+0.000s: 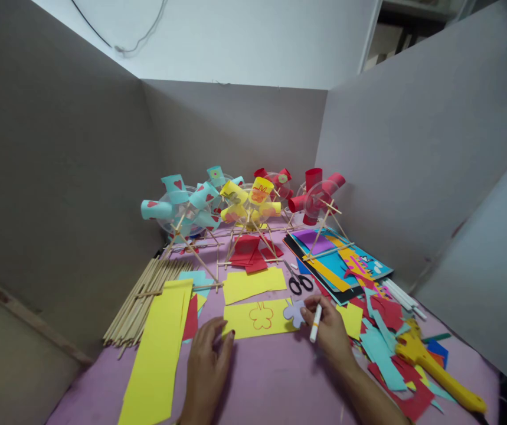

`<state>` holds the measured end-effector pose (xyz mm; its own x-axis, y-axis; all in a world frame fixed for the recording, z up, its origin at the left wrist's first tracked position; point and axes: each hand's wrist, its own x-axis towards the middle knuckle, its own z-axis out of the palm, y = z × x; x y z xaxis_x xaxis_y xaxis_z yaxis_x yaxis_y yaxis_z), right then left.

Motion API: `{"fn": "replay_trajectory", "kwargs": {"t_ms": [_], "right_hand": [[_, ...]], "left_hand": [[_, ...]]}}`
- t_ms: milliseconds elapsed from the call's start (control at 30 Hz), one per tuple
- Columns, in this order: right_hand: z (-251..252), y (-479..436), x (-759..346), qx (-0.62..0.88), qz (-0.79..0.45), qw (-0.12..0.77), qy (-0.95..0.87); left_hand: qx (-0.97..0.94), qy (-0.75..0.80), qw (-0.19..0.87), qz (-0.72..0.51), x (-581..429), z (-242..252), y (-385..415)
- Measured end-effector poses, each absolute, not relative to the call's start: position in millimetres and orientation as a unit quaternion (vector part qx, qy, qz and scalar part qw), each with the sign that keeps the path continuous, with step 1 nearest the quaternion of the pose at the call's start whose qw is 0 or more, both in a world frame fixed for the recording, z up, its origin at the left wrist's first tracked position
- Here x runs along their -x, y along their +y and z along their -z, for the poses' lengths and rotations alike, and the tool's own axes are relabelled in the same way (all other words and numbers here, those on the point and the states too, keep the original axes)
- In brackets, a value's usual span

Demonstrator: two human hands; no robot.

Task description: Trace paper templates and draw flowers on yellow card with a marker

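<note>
A yellow paper strip (241,327) lies in front of me, with a butterfly outline (261,317) drawn on it in red-orange. My left hand (208,360) rests at the strip's left end, its thumb and fingers apart and nothing in them. At the other end my right hand (330,330) grips a white marker (316,323) with an orange band. The fingertips of that hand also touch a lavender paper cutout (295,313) with rounded lobes, over the strip's right part. Another yellow strip (253,285) lies just behind, and black-handled scissors (300,283) are close to my right hand.
Long yellow sheets (158,354) and a bundle of wooden sticks (147,301) lie left. Stick-framed paper wheels stand behind, including blue (158,209), yellow (259,190) and red (313,180) ones. Right are coloured sheets (324,268), paper scraps (381,354) and a yellow glue gun (439,369). Grey panels (235,124) enclose the table.
</note>
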<state>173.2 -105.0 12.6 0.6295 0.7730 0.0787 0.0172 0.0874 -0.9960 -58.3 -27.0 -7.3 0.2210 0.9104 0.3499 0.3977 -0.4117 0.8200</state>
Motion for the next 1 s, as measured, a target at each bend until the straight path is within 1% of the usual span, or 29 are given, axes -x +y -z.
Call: {"fn": "replay_trajectory", "kwargs": {"t_ms": [67, 200, 367, 533, 800, 1000], "right_hand": [[-9.1, -106.8, -170.0, 0.62, -0.264, 0.673, -0.305], [-4.2, -108.7, -159.4, 0.621, -0.256, 0.676, -0.304], [0.4, -104.2, -158.3, 0.621, -0.267, 0.675, -0.297], [7.4, -99.4, -159.4, 0.607, -0.287, 0.684, -0.286], [24.3, -99.8, -151.0, 0.566, -0.319, 0.695, -0.308], [16.5, -101.9, -152.5, 0.56, -0.326, 0.691, -0.319]], "left_hand": [[-0.746, 0.453, 0.24, -0.426, 60.9, 12.4, -21.4], [-0.81, 0.46, 0.071, -0.357, 60.7, 27.2, -17.9], [-0.821, 0.469, -0.014, -0.325, 57.3, 38.8, -16.2], [-0.82, 0.463, -0.042, -0.334, 57.6, 38.6, -15.3], [-0.823, 0.44, -0.025, -0.36, 58.5, 36.3, -18.0], [-0.833, 0.412, -0.032, -0.368, 59.6, 35.0, -16.7]]}}
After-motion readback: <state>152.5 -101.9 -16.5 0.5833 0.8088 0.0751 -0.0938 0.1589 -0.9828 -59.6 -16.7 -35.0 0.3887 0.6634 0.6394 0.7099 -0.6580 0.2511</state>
